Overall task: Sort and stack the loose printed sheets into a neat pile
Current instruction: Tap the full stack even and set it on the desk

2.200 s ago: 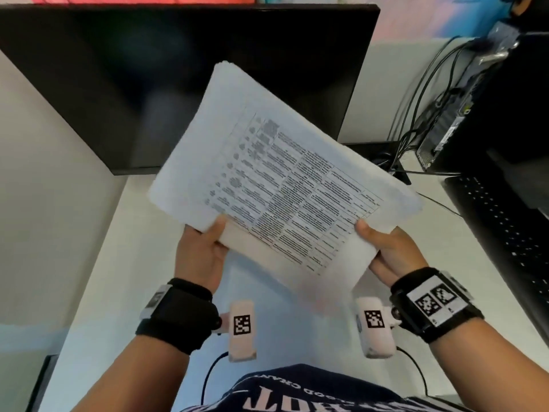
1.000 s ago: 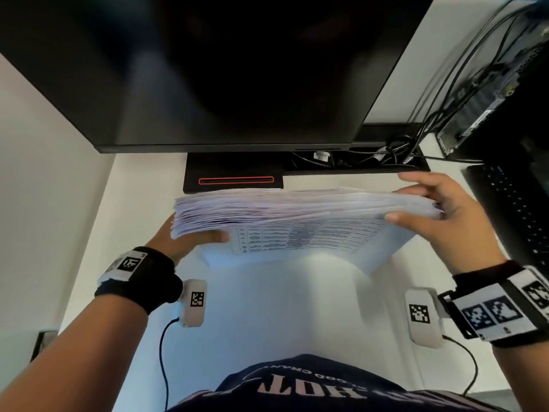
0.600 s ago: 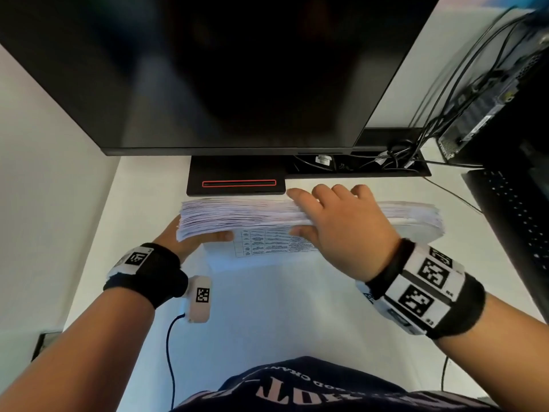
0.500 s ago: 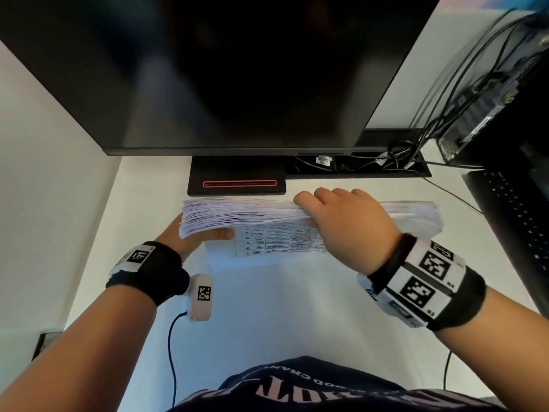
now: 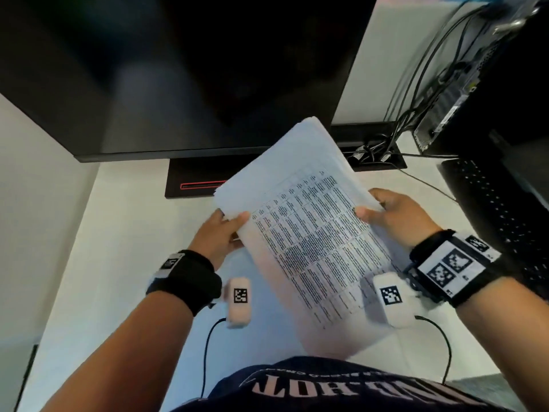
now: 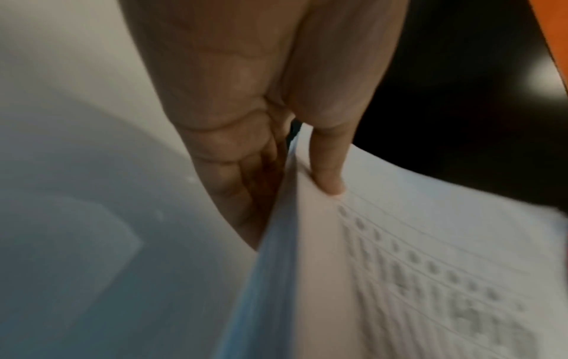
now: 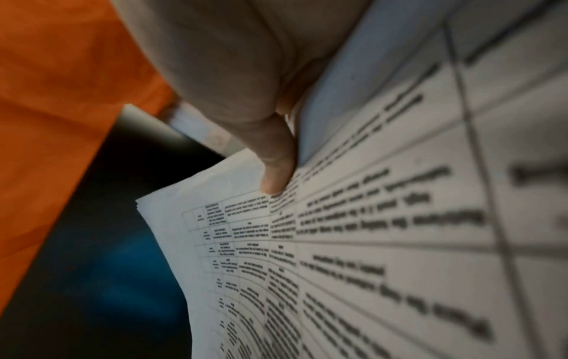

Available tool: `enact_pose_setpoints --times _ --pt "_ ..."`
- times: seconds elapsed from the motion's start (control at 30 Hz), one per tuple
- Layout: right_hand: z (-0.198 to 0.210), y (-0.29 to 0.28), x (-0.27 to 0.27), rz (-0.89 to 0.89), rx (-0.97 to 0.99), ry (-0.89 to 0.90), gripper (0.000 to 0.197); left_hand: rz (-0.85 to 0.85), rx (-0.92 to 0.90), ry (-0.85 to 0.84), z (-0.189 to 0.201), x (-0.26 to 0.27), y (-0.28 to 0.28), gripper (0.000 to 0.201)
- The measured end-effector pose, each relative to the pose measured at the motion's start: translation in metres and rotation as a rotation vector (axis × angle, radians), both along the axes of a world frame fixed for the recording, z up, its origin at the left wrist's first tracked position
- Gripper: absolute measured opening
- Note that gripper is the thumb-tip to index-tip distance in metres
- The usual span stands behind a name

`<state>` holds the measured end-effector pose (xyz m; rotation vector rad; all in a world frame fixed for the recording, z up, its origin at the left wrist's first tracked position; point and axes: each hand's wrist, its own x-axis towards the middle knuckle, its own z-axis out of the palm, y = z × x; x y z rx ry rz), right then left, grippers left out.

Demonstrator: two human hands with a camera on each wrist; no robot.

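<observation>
the thick stack of white printed sheets (image 5: 309, 233), topped by a page bearing a black-ruled table of text, is held in the air above the white surface (image 5: 113, 233), tilted so the printed face is turned toward the person. the stack is set at a slant, one corner raised toward the large black monitor (image 5: 178, 69), the opposite corner lowered toward the person's dark shirt (image 5: 341, 388). the left hand (image 5: 218, 234) is clamped on the left edge, thumb on the top page and fingers (image 6: 243, 170) curled behind the stack. the right hand (image 5: 398, 215) is clamped on the right edge likewise, thumb (image 7: 276, 165) pressed on the printed table; its fingers behind the stack are hidden. the stack's edge is seen roughly flush in the left wrist view, slightly fanned at one corner in the right wrist view. a black keyboard (image 5: 505, 209) lies on the surface to the right, beside cabled equipment (image 5: 445, 99).
</observation>
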<state>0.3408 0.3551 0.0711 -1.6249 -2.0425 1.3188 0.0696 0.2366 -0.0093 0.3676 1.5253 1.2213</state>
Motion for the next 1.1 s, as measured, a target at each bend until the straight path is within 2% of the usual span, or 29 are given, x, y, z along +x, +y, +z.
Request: enact_pose_setpoints --times 0.07,0.13,0.17,0.27,0.43,0.53,0.67,0.87,0.97,1.1 --pt "-0.024 0.005 0.019 -0.095 -0.104 0.014 0.009 -0.058 -0.055 -0.041 -0.007 0.029 0.006 0.031" --pt "-0.046 0.009 0.037 -0.192 -0.178 0.013 0.034 -0.148 -0.136 -0.012 -0.01 0.061 0.01 0.032" --pt "-0.055 0.012 0.045 -0.232 -0.199 0.017 0.04 -0.187 -0.167 0.0 -0.014 0.076 0.012 0.032" --pt "-0.072 0.016 0.072 -0.281 -0.179 -0.051 0.035 -0.321 -0.216 0.047 -0.019 0.114 0.015 0.037" --pt "-0.088 0.024 0.111 -0.401 -0.129 -0.124 0.034 -0.524 -0.228 0.076 -0.021 0.156 0.023 0.055" --pt "-0.089 0.036 0.127 -0.332 -0.114 -0.143 0.038 -0.52 -0.253 0.058 -0.015 0.173 0.034 0.056" --pt "-0.086 0.051 0.145 -0.19 -0.103 -0.246 0.029 -0.525 -0.27 0.003 -0.018 0.185 0.046 0.045" --pt "-0.082 0.065 0.152 -0.218 -0.076 -0.304 0.044 -0.522 -0.267 0.094 -0.022 0.196 0.072 0.049" --pt "-0.087 0.073 0.156 -0.17 -0.059 -0.294 0.031 -0.541 -0.268 0.193 -0.02 0.195 0.088 0.05" --pt "-0.089 0.077 0.161 -0.184 -0.079 -0.276 0.03 -0.498 -0.279 0.165 -0.022 0.192 0.102 0.049"
